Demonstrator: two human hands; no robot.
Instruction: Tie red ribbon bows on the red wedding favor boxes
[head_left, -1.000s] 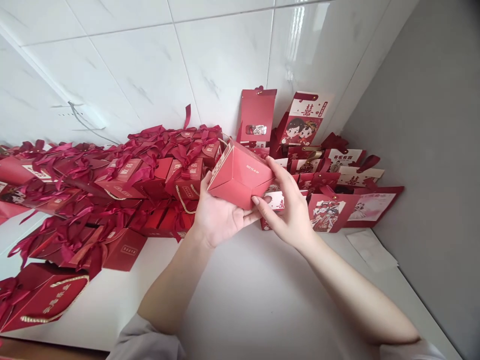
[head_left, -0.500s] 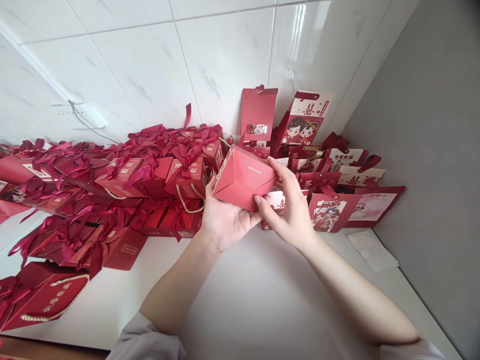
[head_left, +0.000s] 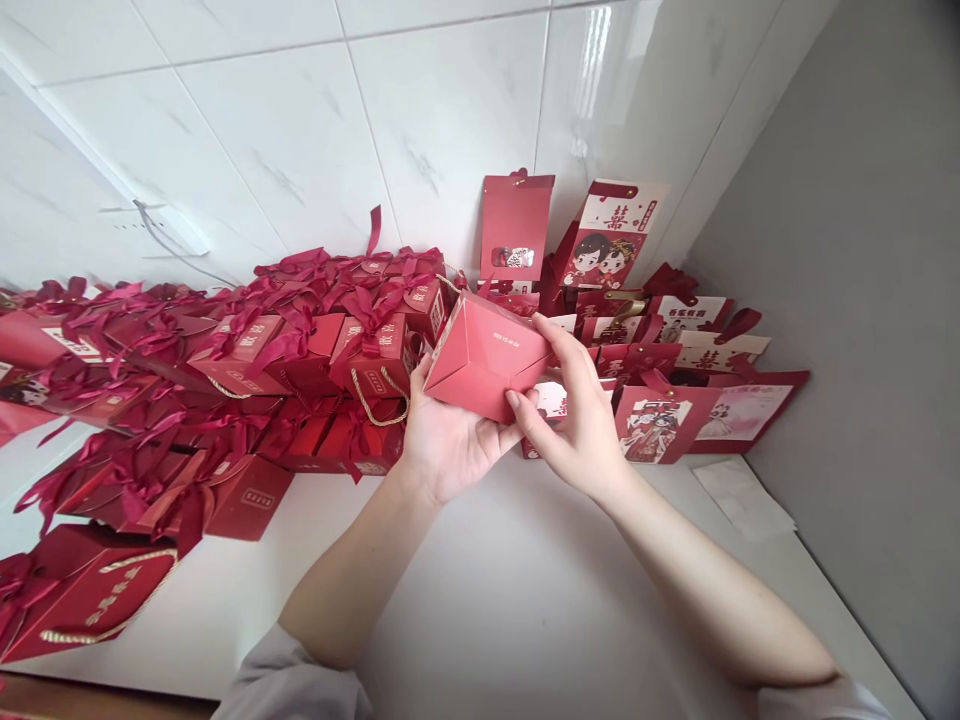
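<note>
I see a tiled wall (head_left: 262, 120) behind a white table (head_left: 600, 590). On the left, many ribboned boxes (head_left: 244, 345) lie piled closely; on the right, printed gift boxes (head_left: 697, 400) stand in a group. My right hand (head_left: 581, 430) grasps the right end of a red box (head_left: 487, 345), thumb near its lower corner. My left hand (head_left: 454, 445) supports it from below, some fingers hidden. This box is above the table, its folded flaps facing me. White paper (head_left: 742, 495) lies near the right edge. Small pale print (head_left: 506, 337) marks the box.
</note>
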